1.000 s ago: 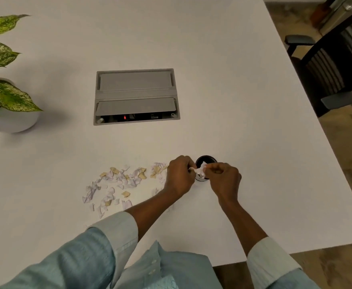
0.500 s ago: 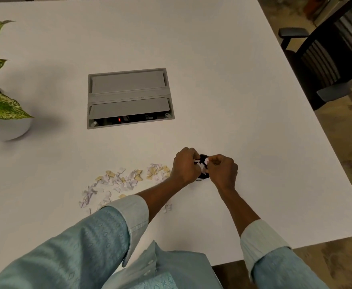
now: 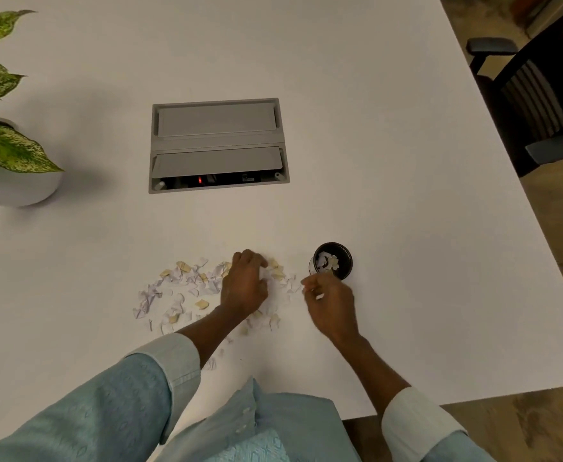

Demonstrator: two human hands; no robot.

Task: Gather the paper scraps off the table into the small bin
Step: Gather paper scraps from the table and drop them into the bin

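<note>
Raking the paper scraps [image 3: 187, 285] together is judged the step in hand: the left hand [image 3: 245, 288] is laid on the right end of the heap on the white counter [image 3: 406, 211], its fingers [image 3: 257, 260] clenched over a few pieces, while the right hand [image 3: 331, 303] is held just beside the small bin [image 3: 347, 265], fingers loosely curled, and whether a scrap is pinched there cannot be told. The bin, already partly filled, is stood just right of the heap; each pinch is best drawn tight, carried low and let go only above the rim, lest light pieces be scattered.
</note>
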